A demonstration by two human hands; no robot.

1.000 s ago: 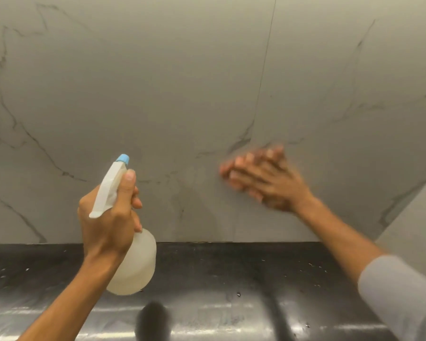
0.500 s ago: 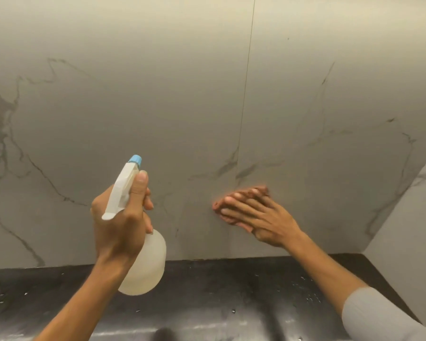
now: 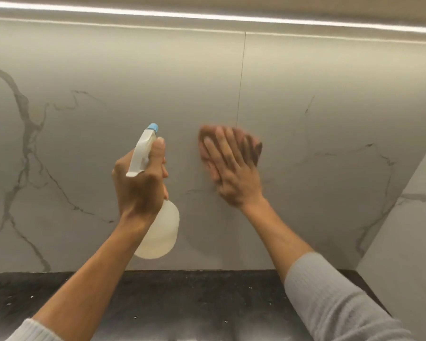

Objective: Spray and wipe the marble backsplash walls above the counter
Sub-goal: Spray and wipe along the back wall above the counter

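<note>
The left hand (image 3: 140, 185) is closed around the neck of a white spray bottle (image 3: 158, 225), held up near the marble wall (image 3: 108, 94). The right hand (image 3: 234, 173) is spread flat, pressing a brown cloth (image 3: 252, 146) on the wall beside a thin seam (image 3: 241, 77), above the dark surface (image 3: 182, 303).

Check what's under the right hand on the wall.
A reddish-brown cloth sits under the right hand, pressed flat to the marble backsplash; its edges show past the fingers. The cloth's middle and the marble behind it are covered.
</note>
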